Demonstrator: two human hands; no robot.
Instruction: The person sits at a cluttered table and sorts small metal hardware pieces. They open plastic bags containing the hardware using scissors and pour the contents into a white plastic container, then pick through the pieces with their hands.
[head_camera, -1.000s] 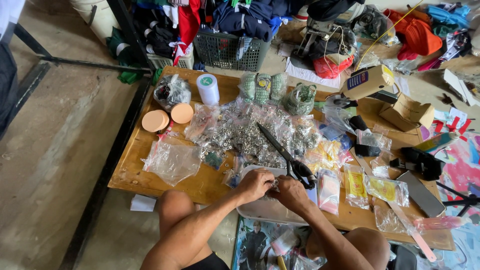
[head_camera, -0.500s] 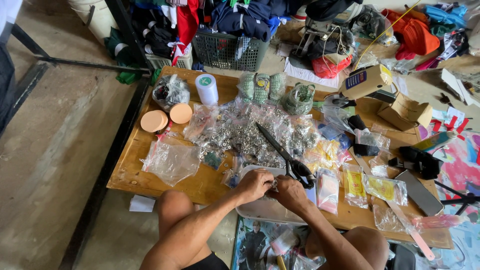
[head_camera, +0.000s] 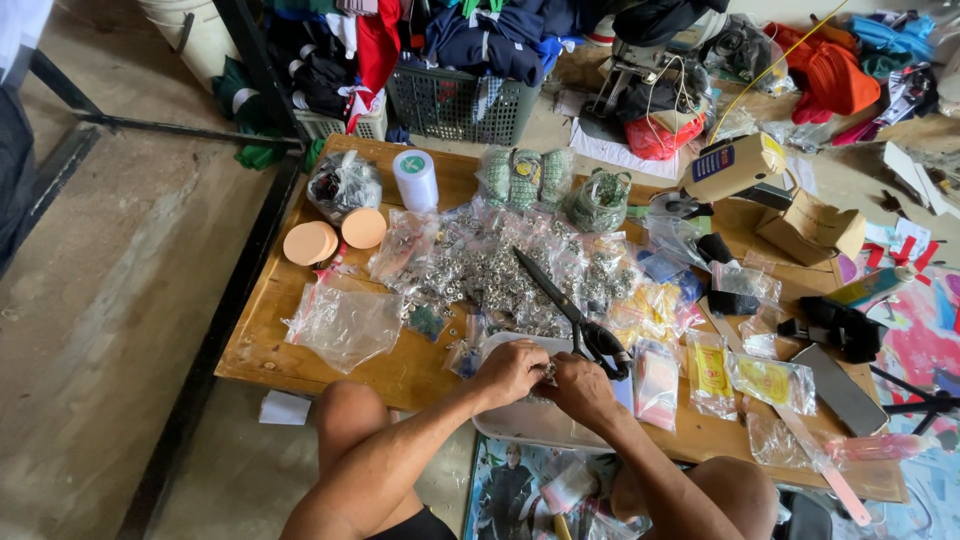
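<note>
Left hand (head_camera: 510, 372) and right hand (head_camera: 582, 388) together at the near edge of a low wooden table (head_camera: 260, 345), fingertips meeting over a white tray (head_camera: 530, 425), pinching something small and silvery between them (head_camera: 547, 372); too small to tell exactly what, or which hand has the firmer hold. Both hands curled closed around that spot. Just beyond the right hand, black scissors (head_camera: 575, 320), handles near the knuckles, blades pointing far-left across a heap of small clear bags of silver metal rings (head_camera: 500, 265). To the left, an empty clear plastic bag (head_camera: 345, 322) lying flat, well apart from the hands. Farther left and back, two orange round lids (head_camera: 330, 238) side by side, a white spool (head_camera: 416, 180) upright, a dark bundle in plastic (head_camera: 343, 185). At the far edge, green bundles in bags (head_camera: 525, 175). To the right of the hands, yellow packets (head_camera: 740, 375) in a row, a pink-edged packet (head_camera: 657, 378) just beside the right wrist, black clips (head_camera: 840, 325), a grey flat bar (head_camera: 840, 388). Behind the table, a dark basket (head_camera: 455, 105) with clothes. Bare knees tucked under the near edge, either side of the tray.
</note>
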